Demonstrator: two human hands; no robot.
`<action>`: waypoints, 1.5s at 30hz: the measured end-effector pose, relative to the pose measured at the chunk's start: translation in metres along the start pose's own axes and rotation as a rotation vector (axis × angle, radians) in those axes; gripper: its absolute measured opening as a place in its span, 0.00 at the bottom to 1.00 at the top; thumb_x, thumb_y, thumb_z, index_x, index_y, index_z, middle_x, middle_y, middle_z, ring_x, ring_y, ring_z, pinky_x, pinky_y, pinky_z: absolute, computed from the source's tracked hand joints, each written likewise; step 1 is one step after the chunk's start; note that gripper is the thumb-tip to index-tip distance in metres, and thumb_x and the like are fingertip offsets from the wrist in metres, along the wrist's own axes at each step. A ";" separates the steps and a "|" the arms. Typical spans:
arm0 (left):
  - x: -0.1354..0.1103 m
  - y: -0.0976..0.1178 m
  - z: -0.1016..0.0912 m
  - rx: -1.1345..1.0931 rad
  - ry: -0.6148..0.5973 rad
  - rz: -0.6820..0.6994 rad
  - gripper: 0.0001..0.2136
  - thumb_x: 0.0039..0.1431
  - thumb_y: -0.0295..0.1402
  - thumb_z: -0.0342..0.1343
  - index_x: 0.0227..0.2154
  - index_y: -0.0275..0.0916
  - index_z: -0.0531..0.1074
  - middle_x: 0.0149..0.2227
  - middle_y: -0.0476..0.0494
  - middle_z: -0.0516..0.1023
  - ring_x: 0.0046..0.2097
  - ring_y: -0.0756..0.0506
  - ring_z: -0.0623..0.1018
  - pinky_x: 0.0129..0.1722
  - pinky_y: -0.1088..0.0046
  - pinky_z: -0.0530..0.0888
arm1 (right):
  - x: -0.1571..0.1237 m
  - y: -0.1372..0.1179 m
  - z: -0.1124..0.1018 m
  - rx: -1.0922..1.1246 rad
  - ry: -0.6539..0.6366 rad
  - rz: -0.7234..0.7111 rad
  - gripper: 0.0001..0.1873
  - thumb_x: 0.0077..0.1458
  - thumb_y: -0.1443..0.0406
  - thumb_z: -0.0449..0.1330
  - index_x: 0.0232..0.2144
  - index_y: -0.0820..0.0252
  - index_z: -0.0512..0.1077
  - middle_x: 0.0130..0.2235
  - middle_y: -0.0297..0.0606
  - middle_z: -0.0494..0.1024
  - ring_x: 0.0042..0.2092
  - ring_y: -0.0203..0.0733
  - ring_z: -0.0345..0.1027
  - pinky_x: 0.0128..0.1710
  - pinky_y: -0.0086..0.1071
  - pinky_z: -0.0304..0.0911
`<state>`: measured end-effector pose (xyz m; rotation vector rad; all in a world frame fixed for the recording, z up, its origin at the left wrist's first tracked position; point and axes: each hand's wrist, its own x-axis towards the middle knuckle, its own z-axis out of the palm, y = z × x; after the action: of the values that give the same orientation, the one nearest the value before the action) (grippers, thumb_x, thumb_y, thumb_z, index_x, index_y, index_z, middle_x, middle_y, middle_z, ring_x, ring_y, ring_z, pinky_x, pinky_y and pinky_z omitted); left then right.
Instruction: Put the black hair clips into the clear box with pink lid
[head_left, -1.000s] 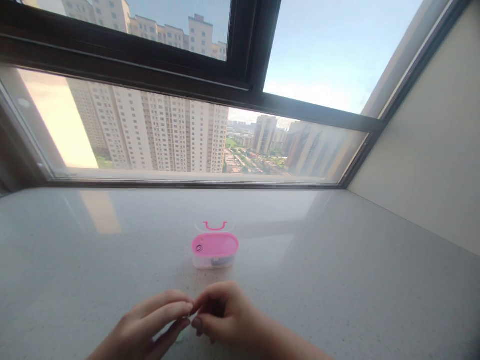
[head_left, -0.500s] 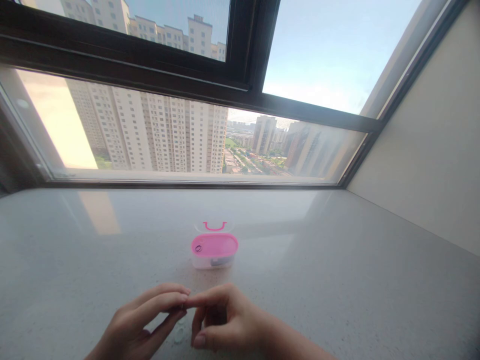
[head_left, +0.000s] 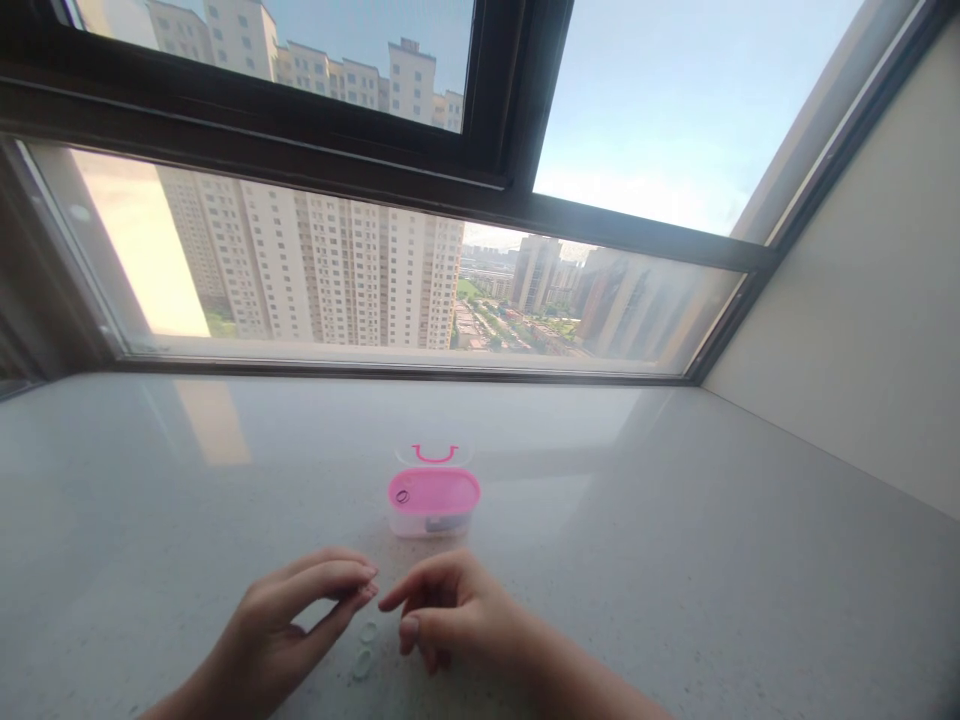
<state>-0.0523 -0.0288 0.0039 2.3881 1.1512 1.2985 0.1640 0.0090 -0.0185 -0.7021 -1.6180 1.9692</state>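
My left hand (head_left: 289,625) is closed in a pinch, thumb against fingertips. Whatever may be between those tips is too small to make out. Just to its right is my right hand (head_left: 465,615), with the index finger pointing at the pinch across a small gap. Its thumb stands apart and the other fingers curl loosely around nothing visible. Below the fingertips, on the pale speckled surface, lie a small pale green ring-like piece (head_left: 367,632) and a second pale green piece (head_left: 363,664) close to it.
Beyond my hands stands a clear oval container with a pink lid (head_left: 442,491). On its lid lies a dark ring (head_left: 402,496), and something dark shows inside. A pink curved handle (head_left: 435,458) is behind it. A dark window frame (head_left: 420,372) borders the surface's far edge; a wall (head_left: 855,330) rises at right.
My right index finger has come away from my left fingertips, which it was touching. The green pieces show more clearly. The whole view has shifted slightly.
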 end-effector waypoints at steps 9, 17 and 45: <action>0.021 -0.002 -0.008 0.063 0.033 -0.118 0.03 0.55 0.31 0.58 0.31 0.40 0.76 0.35 0.45 0.80 0.38 0.47 0.79 0.37 0.79 0.77 | 0.003 0.001 0.006 -0.127 -0.022 0.050 0.26 0.41 0.52 0.67 0.39 0.67 0.75 0.22 0.32 0.69 0.21 0.30 0.63 0.21 0.23 0.56; 0.073 0.000 -0.003 0.083 -0.114 -0.081 0.06 0.58 0.29 0.54 0.34 0.37 0.75 0.33 0.45 0.79 0.35 0.48 0.77 0.36 0.77 0.74 | 0.006 0.008 0.006 -0.142 -0.011 0.027 0.21 0.44 0.57 0.66 0.38 0.66 0.75 0.22 0.31 0.69 0.22 0.29 0.63 0.21 0.22 0.56; 0.136 -0.018 0.027 0.218 -0.443 -0.109 0.11 0.53 0.24 0.52 0.35 0.37 0.79 0.30 0.45 0.79 0.32 0.47 0.75 0.34 0.75 0.69 | 0.008 -0.001 0.006 -0.099 -0.053 0.069 0.17 0.46 0.62 0.64 0.39 0.64 0.74 0.23 0.31 0.70 0.22 0.29 0.64 0.22 0.22 0.61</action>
<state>0.0016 0.0845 0.0651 2.5373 1.3071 0.5877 0.1536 0.0102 -0.0168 -0.7588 -1.7546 1.9829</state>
